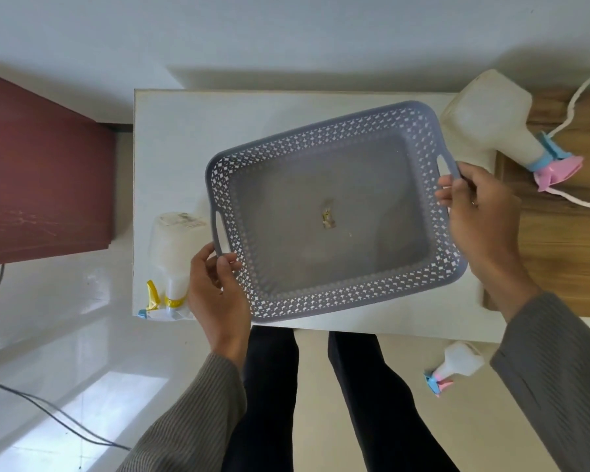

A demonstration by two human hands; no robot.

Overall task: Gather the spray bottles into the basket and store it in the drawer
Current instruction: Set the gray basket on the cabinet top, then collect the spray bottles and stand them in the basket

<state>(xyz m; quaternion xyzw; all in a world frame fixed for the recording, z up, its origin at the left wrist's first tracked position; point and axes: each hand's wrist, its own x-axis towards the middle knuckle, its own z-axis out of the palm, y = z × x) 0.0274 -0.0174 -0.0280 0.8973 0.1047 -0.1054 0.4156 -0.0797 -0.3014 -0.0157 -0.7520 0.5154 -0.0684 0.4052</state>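
Basket (334,294) gripped at both ends above a white table (171,158).

The left hand (218,294) pinches the grey lattice basket's near-left handle; the right hand (474,212) closes on the far-right handle, so it sits skewed over the tabletop with only a small scrap (328,218) inside. A yellow-trigger spray bottle (172,264) lies just left of it, a pink-nozzle spray bottle (491,131) lies at the table's right edge, and a small spray bottle (455,366) lies on the floor below.

No readable text; label on left spray bottle (172,247) too blurred (illegible).
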